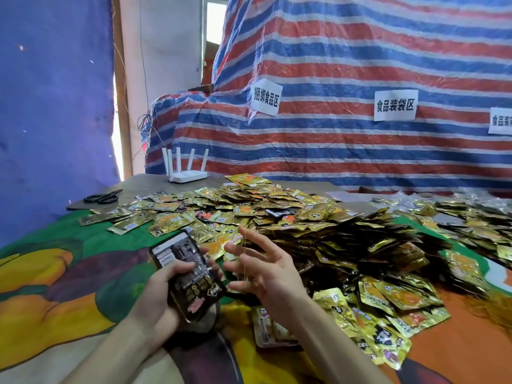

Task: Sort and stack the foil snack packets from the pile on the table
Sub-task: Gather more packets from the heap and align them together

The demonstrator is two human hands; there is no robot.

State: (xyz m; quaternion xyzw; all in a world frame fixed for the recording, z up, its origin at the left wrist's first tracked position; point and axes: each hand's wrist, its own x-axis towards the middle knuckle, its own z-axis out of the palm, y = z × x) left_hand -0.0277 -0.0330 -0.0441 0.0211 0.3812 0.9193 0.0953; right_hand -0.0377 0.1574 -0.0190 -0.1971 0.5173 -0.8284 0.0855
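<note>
Nearest, left hand (158,289) grips a stack of black foil packets (188,275), thumb across its face, tilted above the counter (144,180). Right hand (263,261), just beside it, is wide with fingers spread. A thin yellowish strand (244,253), possibly a rubber band, runs across its fingers. Main pile of gold packets (277,212) lies beyond and to the right of both hands.

Risks, as judged: the slick stack could fan out or slide if the left hand's grip loosens, and a stretched band could snap off.

Printed cloth (83,273) covers the near counter. Scissors (102,197) and a white router (187,169) sit far beyond the left hand. Striped tarpaulin (360,65) bearing paper labels (394,105) backs the room.
</note>
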